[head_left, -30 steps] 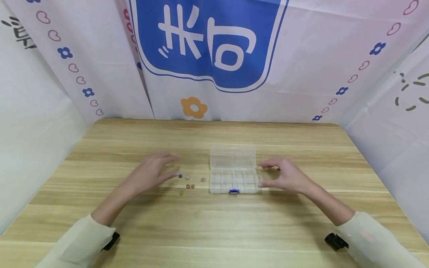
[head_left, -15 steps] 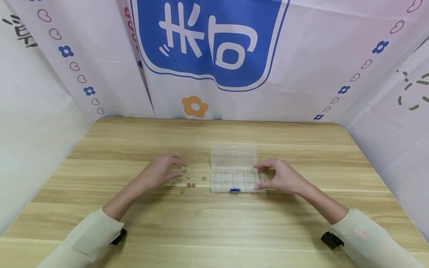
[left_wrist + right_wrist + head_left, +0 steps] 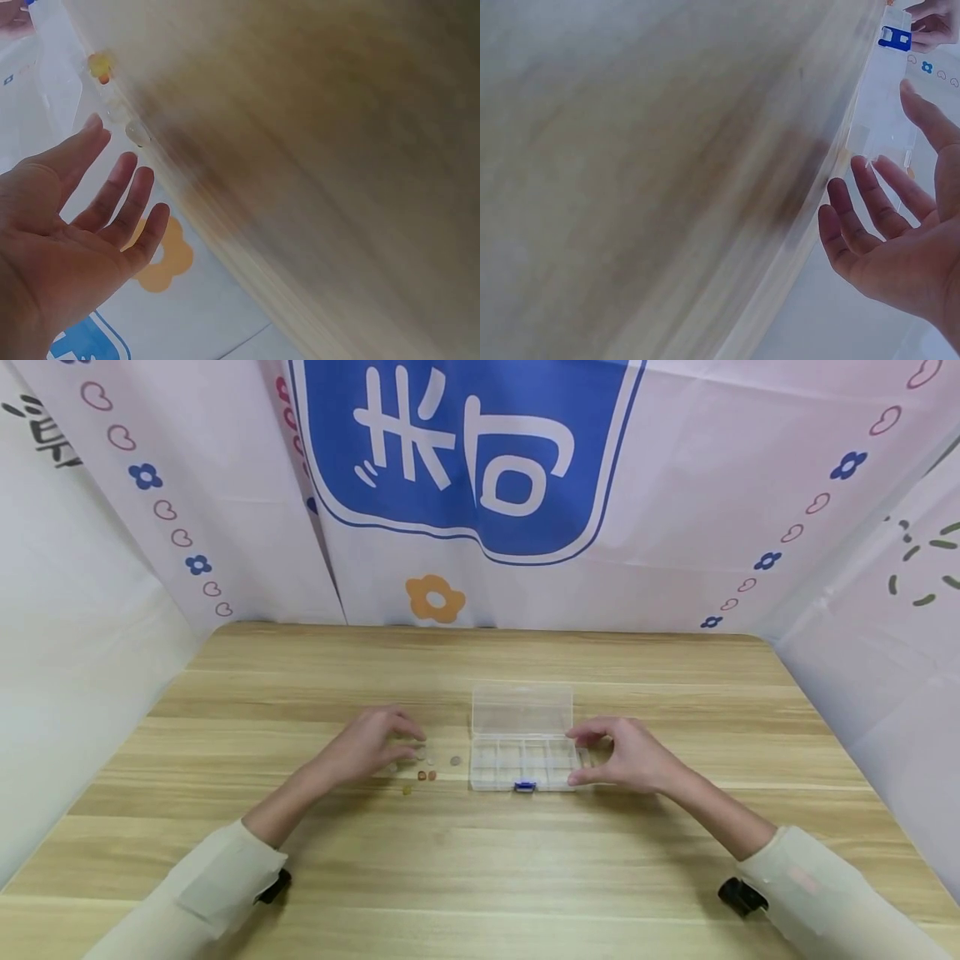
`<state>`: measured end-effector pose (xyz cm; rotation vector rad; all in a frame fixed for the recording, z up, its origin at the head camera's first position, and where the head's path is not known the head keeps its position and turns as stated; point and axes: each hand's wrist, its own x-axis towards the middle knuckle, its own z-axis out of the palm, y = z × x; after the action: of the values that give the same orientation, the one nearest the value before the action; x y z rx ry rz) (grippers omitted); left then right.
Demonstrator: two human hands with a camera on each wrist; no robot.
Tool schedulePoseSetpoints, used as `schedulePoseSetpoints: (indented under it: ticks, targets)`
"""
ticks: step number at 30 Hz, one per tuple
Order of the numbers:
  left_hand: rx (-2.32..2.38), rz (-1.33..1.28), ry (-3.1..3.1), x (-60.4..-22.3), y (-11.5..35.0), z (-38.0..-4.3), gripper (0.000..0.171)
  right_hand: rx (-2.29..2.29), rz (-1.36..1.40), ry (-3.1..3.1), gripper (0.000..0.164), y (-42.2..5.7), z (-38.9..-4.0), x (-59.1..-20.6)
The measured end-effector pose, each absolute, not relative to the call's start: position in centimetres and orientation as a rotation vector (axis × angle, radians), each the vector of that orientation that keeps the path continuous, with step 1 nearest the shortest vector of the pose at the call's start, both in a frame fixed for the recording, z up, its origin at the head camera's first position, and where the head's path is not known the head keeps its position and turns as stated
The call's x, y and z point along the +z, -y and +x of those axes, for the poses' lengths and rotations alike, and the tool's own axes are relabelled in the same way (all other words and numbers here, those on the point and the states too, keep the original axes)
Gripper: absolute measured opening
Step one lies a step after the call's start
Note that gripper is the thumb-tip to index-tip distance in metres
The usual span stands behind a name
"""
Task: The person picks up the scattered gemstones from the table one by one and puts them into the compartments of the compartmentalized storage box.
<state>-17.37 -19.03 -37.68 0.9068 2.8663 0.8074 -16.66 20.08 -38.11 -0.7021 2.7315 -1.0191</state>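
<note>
In the head view my left hand (image 3: 373, 742) is over small loose gems, its thumb and index fingertips spread beside a pale gem (image 3: 431, 761). The left wrist view shows its fingers loosely bent, with a clear gem (image 3: 137, 133) just past the fingertips. Orange gems (image 3: 427, 775), a yellow one (image 3: 407, 791) and a greyish one (image 3: 455, 761) lie nearby; the blue one is hidden. My right hand (image 3: 633, 756) holds the right end of a clear compartment box (image 3: 486, 787) between thumb and index finger. The box's lid (image 3: 522, 710) stands open behind it.
The box has a blue latch (image 3: 525, 787) at its front. Everything lies on a wood-grain table (image 3: 480, 877). A white printed cloth (image 3: 637, 585) hangs behind its far edge. A small black device (image 3: 742, 897) is strapped at the right sleeve.
My left hand has moved right, over the blue gem and in among the pale ones. My right hand has come left to the box's end. The box has stayed in place.
</note>
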Motion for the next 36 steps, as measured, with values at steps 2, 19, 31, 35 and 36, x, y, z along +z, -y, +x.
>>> schedulePoseSetpoints:
  ticks: [2, 19, 31, 35, 36]
  targets:
    - [0.811, 0.9, -2.856, -37.7, 19.0, -17.4, 0.018, -1.025, -0.695, -2.728, 0.06, -20.1, -16.7, -38.1]
    - [0.78, 0.857, -2.828, -37.8, 18.3, -17.5, 0.012, -1.036, -0.701, -2.712, 0.059, -19.9, -16.7, -38.1]
    - [0.81, 0.847, -2.803, -37.6, 18.0, -17.6, 0.004, -1.05, -0.699, -2.705, 0.059, -19.9, -16.8, -38.1]
    - [0.8, 0.842, -2.803, -37.6, 17.9, -17.6, 0.006, -1.054, -0.705, -2.705, 0.06, -19.9, -16.8, -38.1]
    - [0.799, 0.843, -2.801, -37.6, 17.9, -17.6, 0.006, -1.054, -0.707, -2.704, 0.06, -19.9, -16.8, -38.1]
